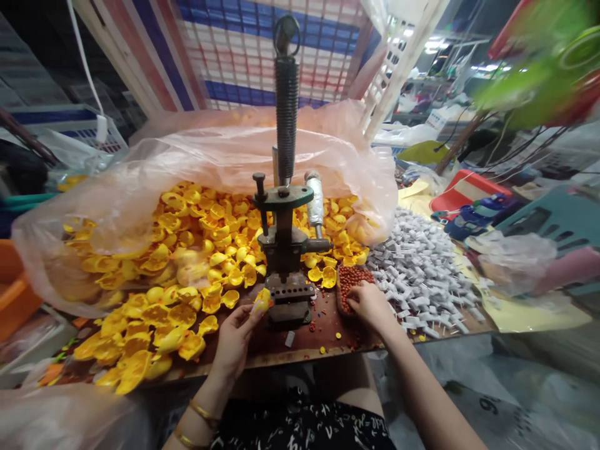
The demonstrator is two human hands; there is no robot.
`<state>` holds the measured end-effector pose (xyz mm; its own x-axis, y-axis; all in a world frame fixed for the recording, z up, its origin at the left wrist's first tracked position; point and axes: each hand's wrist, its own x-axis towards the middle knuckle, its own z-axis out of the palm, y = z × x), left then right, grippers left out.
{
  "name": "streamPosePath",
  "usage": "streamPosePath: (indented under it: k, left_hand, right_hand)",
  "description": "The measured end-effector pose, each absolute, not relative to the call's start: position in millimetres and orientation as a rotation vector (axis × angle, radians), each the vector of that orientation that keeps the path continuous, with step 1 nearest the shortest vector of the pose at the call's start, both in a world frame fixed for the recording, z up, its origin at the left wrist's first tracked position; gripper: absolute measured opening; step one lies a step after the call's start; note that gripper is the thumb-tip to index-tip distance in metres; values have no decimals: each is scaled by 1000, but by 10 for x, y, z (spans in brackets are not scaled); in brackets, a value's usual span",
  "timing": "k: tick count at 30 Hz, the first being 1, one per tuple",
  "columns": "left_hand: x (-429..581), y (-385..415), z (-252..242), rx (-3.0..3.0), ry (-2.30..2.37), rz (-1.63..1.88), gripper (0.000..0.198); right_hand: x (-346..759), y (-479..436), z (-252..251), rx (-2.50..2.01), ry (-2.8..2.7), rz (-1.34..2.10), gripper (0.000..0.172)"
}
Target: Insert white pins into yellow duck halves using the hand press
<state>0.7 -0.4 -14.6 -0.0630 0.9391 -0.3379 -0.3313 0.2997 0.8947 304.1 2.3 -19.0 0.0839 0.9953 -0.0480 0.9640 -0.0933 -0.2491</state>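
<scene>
Pinching a yellow shell (263,300) between thumb and fingertips, the left hand (238,328) is holding it just left of the press (282,240). The right hand (372,305) is dipping curled fingertips into a shallow tray (339,292) of small, round, reddish-brown beads (355,276); whether it is gripping any cannot be told. The press, dark worn metal, is carrying a tall coil spring (287,112), a lever wrapped in silvery material (315,197) and, low in front, a block (293,292) pierced by a row of round holes. Thin, curved, glossy shells (187,315) are spilling from a crinkled, translucent bag (225,147) behind and to the left. Right of the tray, small, boxy, matt grey pieces (417,269) with thin pins are lying heaped. One similar piece (290,339) and flat yellow discs (338,335) are resting on the scuffed brown bench (269,345).
</scene>
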Motion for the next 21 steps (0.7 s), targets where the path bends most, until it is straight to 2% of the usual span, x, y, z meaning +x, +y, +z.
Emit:
streamPosePath:
  k: [5,12,21]
  left_hand:
    - [-35,-6,-69,608,1141,1165,51]
    - [77,-25,-48,568,1075,1165,44]
    - [71,-20,-7,592,1024,1084,40]
  right_hand:
    - [2910,71,-36,-2078,-1804,386,11]
    - [1825,43,2,-1298,-1603,918,8]
    - [1585,37,-145,-1176,-1455,1016,9]
